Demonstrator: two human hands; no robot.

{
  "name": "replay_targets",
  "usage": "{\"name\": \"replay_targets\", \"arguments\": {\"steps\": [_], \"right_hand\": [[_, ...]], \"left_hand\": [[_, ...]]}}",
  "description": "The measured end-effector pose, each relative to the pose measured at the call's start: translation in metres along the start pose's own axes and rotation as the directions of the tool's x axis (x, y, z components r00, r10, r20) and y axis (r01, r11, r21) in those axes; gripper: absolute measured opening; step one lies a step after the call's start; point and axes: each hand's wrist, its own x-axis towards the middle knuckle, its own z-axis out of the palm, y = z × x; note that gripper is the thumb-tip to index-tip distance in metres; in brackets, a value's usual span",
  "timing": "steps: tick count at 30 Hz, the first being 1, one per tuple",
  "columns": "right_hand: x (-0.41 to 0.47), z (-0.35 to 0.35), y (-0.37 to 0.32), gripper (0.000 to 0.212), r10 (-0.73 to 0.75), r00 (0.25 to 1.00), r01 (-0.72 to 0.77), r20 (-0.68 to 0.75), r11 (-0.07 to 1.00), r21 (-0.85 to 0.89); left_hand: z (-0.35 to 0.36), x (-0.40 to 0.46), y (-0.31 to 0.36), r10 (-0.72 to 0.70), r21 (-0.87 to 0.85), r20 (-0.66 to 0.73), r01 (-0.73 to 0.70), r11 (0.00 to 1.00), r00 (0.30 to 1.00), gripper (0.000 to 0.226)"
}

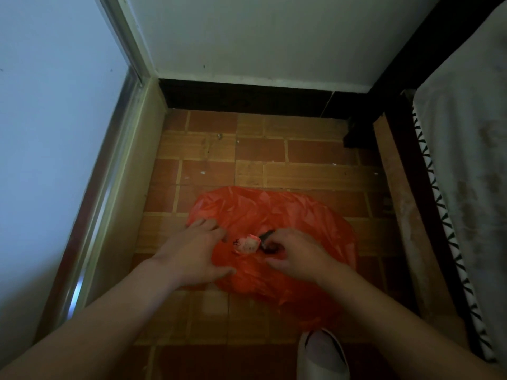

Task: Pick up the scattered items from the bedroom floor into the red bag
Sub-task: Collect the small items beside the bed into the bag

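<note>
I'm at the bagging step: my right hand (297, 255) pinches a small dark item (267, 235) over the red bag (274, 215) on the floor, a pale scrap (247, 244) just left of that grip; left hand (192, 250) open, spread on the bag's edge. Next I need the mouth opened, I judge

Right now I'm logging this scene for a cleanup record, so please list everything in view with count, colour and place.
red bag: one, orange-red plastic, lying on the floor at centre.
wrapper: one, white and pink, crumpled, on the bag between the hands.
dark item: one, black, at the right hand's fingers; what it is cannot be told.
white scraps: a few, small, scattered on the floor beyond the bag.
floor: one, brown and tan tiles.
bed: one, dark frame, pale cover, right edge.
slipper: one, white, bottom right.
left hand: one, fingers spread on the bag's left edge.
right hand: one, fingers curled at the dark item.
</note>
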Motion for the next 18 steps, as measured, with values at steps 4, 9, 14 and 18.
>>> {"name": "replay_targets", "arguments": {"steps": [4, 9, 14, 18], "right_hand": [[-0.033, 0.017, -0.007, 0.068, -0.048, 0.974, 0.083, 0.22, 0.985, -0.151], [-0.049, 0.023, -0.012, 0.067, -0.088, 0.952, 0.174, 0.293, 0.944, -0.281], [-0.048, 0.019, -0.016, 0.04, -0.032, 0.941, 0.147, 0.336, 0.936, -0.32], [-0.04, 0.019, -0.019, 0.02, -0.016, 0.953, 0.113, 0.301, 0.945, -0.308]], "left_hand": [[-0.003, -0.009, 0.014, 0.044, 0.13, 0.094, -0.056, 0.99, 0.995, 0.091], [0.0, -0.014, 0.022, -0.032, 0.3, 0.086, 0.004, 0.954, 0.996, 0.085], [-0.005, -0.012, 0.016, -0.271, 0.277, 0.113, 0.232, 0.933, 0.956, 0.085], [-0.015, -0.012, 0.019, -0.256, 0.156, 0.037, 0.247, 0.956, 0.966, 0.048]]}}
